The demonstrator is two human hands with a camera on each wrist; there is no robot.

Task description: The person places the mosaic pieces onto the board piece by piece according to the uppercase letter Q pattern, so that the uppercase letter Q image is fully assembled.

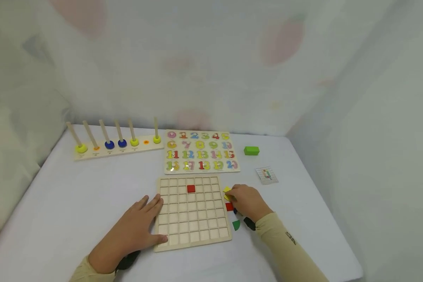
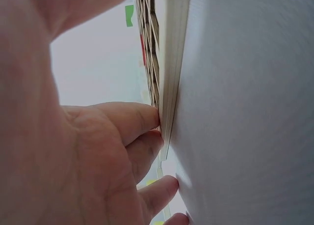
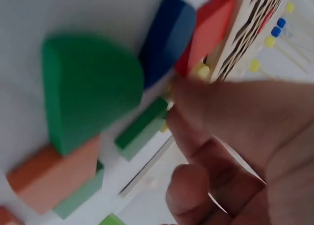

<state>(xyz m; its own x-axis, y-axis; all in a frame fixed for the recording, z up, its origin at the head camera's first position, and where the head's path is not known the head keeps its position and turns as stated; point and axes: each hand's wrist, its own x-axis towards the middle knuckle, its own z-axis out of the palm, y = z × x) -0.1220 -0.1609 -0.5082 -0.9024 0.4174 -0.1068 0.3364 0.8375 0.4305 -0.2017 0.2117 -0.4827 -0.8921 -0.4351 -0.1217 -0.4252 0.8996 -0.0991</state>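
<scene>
A wooden grid board (image 1: 193, 244) lies on the table, with a red square (image 1: 191, 188) in one upper cell. My left hand (image 1: 135, 225) rests against its left side, fingers spread along the edge (image 2: 171, 63) and thumb on the near corner. Beyond the board's right side, my right hand (image 1: 250, 201) pinches a small yellow piece (image 1: 227, 197) between thumb and index finger, mostly hidden by the fingertips. Close by lie a red piece (image 1: 229, 206), a green rounded piece (image 3: 93, 92) and a dark blue piece (image 3: 169, 38).
Behind the board lies a number puzzle (image 1: 202, 172), with a peg stand (image 1: 102, 154) holding yellow and blue rings to its left. A green block (image 1: 252, 150) and a patterned card (image 1: 266, 175) are at the right. Orange pieces (image 3: 54, 173) lie near the right wrist.
</scene>
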